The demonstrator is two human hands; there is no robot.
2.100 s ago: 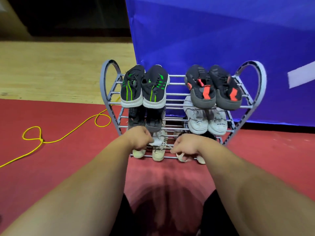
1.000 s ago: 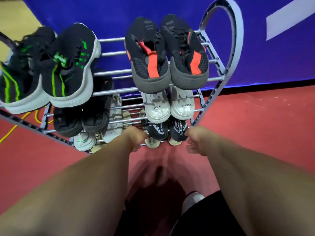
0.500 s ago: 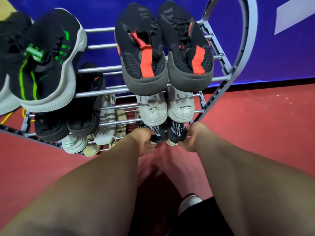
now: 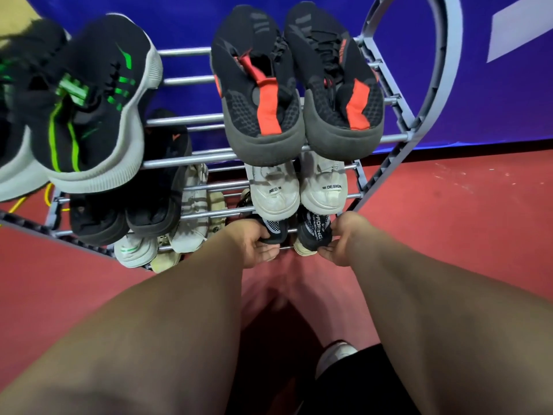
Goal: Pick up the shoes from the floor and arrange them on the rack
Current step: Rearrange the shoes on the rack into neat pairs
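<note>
A grey metal shoe rack (image 4: 386,138) with curved ends stands against a blue wall. Its top tier carries black-and-green sneakers (image 4: 98,115) and black-and-orange sneakers (image 4: 296,94). White sneakers (image 4: 296,190) sit on the middle tier at the right. On the bottom tier, my left hand (image 4: 254,244) grips the heel of the left black patterned shoe (image 4: 276,230), and my right hand (image 4: 339,239) grips the heel of the right black patterned shoe (image 4: 314,232). Both heels stick out over the front bar.
Dark shoes (image 4: 128,214) and pale sneakers (image 4: 167,238) fill the rack's left lower tiers. A yellow cord (image 4: 48,190) shows behind the rack at the left. Red floor (image 4: 449,220) spreads around. My white shoe (image 4: 335,354) is under me.
The view has closed in on the rack's right side. My hands left the pale shoes at the middle of the bottom tier and now hold the black patterned pair at the right.
</note>
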